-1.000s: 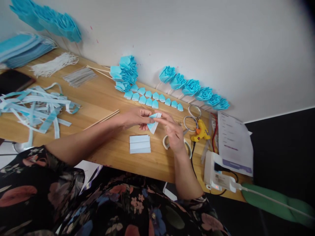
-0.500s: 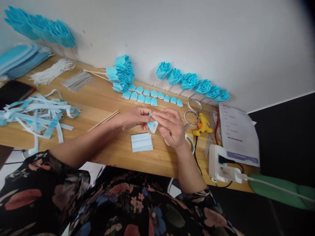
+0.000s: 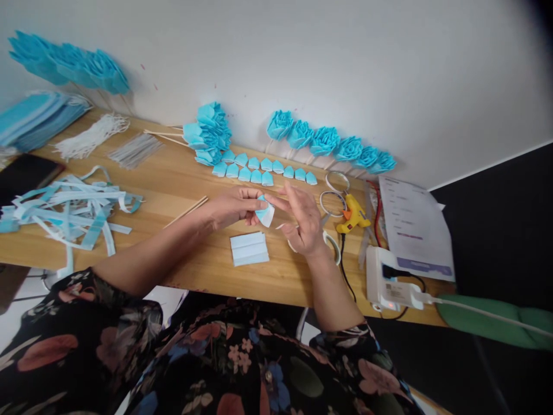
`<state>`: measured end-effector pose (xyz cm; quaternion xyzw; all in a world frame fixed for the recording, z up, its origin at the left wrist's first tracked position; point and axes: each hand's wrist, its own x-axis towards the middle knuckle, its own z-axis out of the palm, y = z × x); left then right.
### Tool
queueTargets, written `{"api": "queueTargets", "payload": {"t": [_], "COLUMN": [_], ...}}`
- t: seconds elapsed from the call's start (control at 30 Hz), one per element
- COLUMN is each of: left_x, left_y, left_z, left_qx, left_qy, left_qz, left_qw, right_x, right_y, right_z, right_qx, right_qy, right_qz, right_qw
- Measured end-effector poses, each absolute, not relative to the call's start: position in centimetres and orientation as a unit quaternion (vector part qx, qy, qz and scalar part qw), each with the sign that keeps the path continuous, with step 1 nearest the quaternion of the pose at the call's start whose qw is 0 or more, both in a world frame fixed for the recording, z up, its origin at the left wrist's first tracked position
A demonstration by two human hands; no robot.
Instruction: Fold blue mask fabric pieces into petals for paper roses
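Observation:
My left hand (image 3: 235,206) pinches a small folded piece of blue-and-white fabric (image 3: 265,214) between thumb and fingers, above the table. My right hand (image 3: 306,223) is just to its right, fingers apart, with one fingertip pointing at the piece's upper edge; whether it touches is hard to tell. Below my left hand lies a pleated light-blue fabric square (image 3: 249,249). Beyond both hands, small folded blue petals (image 3: 256,176) lie in two rows.
Blue fabric roses on sticks (image 3: 325,141) lean along the wall. A yellow glue gun (image 3: 356,214), tape rolls (image 3: 332,203) and a white power adapter (image 3: 380,282) are at right. Cut strips (image 3: 73,199), a phone (image 3: 30,176), thin wires (image 3: 135,151) and stacked masks (image 3: 41,118) are at left.
My right hand has opened and drawn slightly away from the folded fabric piece, its fingers spreading. My left hand keeps its pinch, and more of the piece shows. The view has shifted slightly.

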<state>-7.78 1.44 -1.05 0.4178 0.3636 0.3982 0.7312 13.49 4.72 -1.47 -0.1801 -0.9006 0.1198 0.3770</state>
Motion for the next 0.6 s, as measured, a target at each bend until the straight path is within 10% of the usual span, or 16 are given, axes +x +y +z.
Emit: {"api": "queueTargets", "payload": {"t": [0.6], "left_x": [-7.71], "left_y": [2.01], "left_z": [-1.88], "left_qx": [0.383], "left_qy": [0.401], "left_qz": [0.465], "left_qw": [0.691], "right_x": [13.66], "right_y": [5.07], "right_z": [-1.11], "right_qx": [-0.196], "right_qy": [-0.864], "right_qz": [0.178], "right_qw": [0.428]}}
